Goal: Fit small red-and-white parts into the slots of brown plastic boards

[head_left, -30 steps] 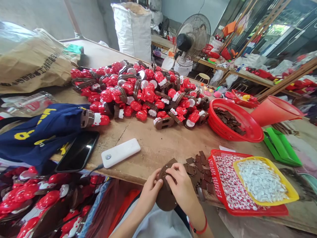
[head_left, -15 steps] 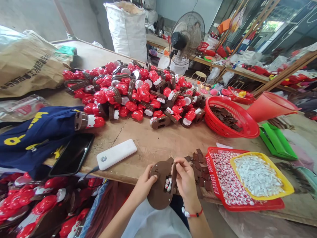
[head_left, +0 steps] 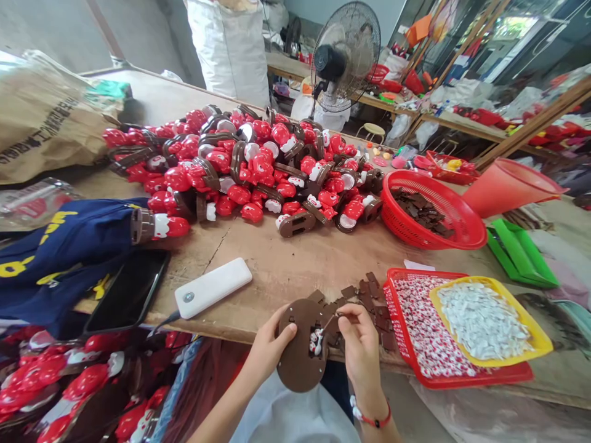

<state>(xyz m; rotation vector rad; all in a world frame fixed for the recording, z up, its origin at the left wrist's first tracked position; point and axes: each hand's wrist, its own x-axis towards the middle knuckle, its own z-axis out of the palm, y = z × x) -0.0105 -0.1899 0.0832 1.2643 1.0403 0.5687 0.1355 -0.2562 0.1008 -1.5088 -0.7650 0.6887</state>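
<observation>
My left hand (head_left: 270,346) grips a brown oval plastic toy part (head_left: 299,351) by its left edge, just off the table's front edge. An opening in the part shows small red and white pieces (head_left: 316,342). My right hand (head_left: 360,352) is beside it, fingers pinched on a small brown plastic piece (head_left: 344,315) over a pile of flat brown pieces (head_left: 375,307) on the wooden table (head_left: 295,264). A red cord bracelet is on the right wrist.
A big heap of red and brown toys (head_left: 258,166) fills the table's middle. A red basket (head_left: 434,212) holds brown pieces. A red tray (head_left: 415,320) of candies carries a yellow tray (head_left: 489,323). A white power bank (head_left: 212,286) and phone (head_left: 129,295) lie left. A fan (head_left: 344,55) stands behind.
My right hand came off the brown part, uncovering its opening, and moved right to pinch a small brown piece at the pile. The left hand keeps hold of the part.
</observation>
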